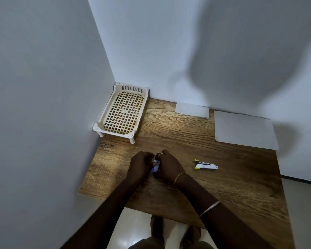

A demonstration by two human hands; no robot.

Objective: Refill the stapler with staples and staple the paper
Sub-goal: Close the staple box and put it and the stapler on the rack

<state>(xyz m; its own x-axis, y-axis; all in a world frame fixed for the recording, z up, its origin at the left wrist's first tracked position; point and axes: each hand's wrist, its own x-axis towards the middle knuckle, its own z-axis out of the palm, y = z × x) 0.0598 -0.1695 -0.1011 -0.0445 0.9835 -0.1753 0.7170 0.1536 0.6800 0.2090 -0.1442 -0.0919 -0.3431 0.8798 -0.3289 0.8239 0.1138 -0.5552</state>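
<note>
A small white and yellow stapler [206, 165] lies on the wooden table [223, 186], a little right of my hands, with its yellow-tipped part swung open. Between my hands sits a small blue and white staple box [155, 166]. My left hand [139, 167] grips its left side with curled fingers. My right hand [167, 166] curls round its right side, mostly hiding it. A large white sheet of paper [244, 130] lies at the back right, and a smaller white sheet [192, 110] rests against the back wall.
A cream plastic lattice tray on short legs [123, 112] stands in the back left corner against both walls. The left wall [43, 105] runs along the table's left edge. The near table edge is just below my forearms.
</note>
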